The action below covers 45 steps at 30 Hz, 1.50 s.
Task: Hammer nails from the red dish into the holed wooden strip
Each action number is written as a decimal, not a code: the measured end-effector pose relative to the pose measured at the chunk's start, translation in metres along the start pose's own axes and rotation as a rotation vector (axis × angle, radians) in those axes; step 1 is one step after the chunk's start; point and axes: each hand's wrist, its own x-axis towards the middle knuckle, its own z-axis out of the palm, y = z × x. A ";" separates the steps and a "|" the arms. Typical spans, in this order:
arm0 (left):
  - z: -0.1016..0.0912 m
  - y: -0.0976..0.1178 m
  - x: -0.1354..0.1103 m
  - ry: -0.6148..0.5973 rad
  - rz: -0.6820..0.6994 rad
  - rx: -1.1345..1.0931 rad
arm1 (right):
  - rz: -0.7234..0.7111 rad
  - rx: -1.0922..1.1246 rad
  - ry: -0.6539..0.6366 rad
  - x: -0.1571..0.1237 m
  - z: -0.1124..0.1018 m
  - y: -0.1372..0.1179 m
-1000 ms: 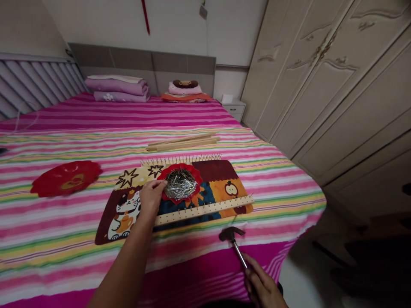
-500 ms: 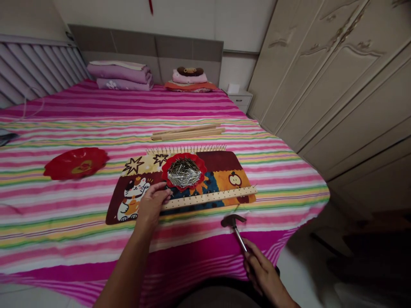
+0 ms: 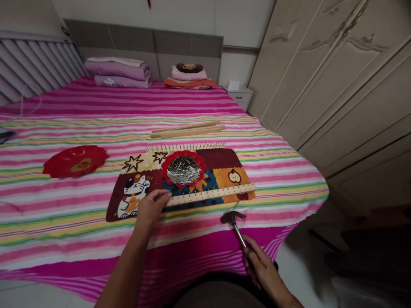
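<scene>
Bed (image 3: 141, 42) under striped cover (image 3: 192, 109), carrying printed fabric mat (image 3: 135, 192), red scalloped plate (image 3: 75, 161), loose wooden strips (image 3: 186, 131), and folded bedding (image 3: 117, 72) at head end.

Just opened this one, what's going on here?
A person is working over a striped bedspread with bare hands. The right hand grips a claw hammer low by the bed's edge. The left hand sits by the end of a wooden strip set with a row of nails, on a printed mat; whether it holds a nail is too small to tell. A red dish piled with nails sits on the mat just beyond.
</scene>
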 end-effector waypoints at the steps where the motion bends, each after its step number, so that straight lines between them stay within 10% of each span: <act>1: 0.000 -0.002 0.001 0.014 0.027 0.047 | 0.003 -0.004 -0.009 0.000 0.000 -0.001; 16: -0.003 -0.003 -0.002 0.126 0.209 0.299 | -0.006 0.004 -0.010 0.002 -0.002 0.000; 25: 0.015 0.001 -0.002 -0.021 -0.024 -0.140 | -0.021 -0.014 -0.014 0.003 -0.001 0.003; 45: 0.021 0.000 -0.008 0.041 0.258 0.347 | -0.049 -0.094 -0.133 -0.012 0.004 -0.013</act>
